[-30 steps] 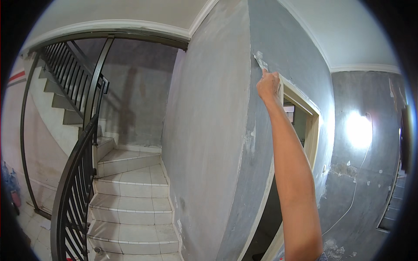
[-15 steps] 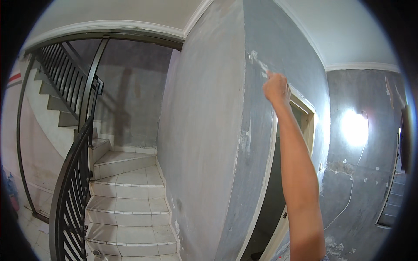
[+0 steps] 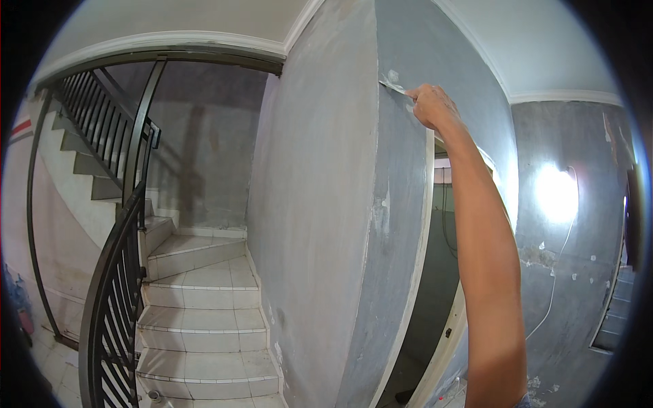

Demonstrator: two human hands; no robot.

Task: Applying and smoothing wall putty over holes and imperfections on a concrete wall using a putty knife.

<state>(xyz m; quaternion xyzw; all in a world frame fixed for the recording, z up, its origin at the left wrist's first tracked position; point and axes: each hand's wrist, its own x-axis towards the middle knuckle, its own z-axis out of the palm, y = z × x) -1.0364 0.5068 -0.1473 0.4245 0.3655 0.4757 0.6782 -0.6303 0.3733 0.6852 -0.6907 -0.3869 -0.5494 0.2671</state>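
High on wall corner: right hand (image 3: pixel 432 107), fingers curled tight around thin flat metal scraper blade (image 3: pixel 394 86).
Blade: juts left of fingers, tip touching grey plastered wall (image 3: pixel 326 204).
Left hand: unseen.

putty knife (image 3: pixel 394 87) | thin pale blade | tilted, tip against grey wall (image 3: pixel 326 204) corner | held high

One raised hand (image 3: pixel 432 105) holding one scraper (image 3: pixel 394 86). One staircase (image 3: pixel 197 299), one black railing (image 3: pixel 112 272). One doorway (image 3: pixel 435 285), one bright lamp (image 3: pixel 556 194).
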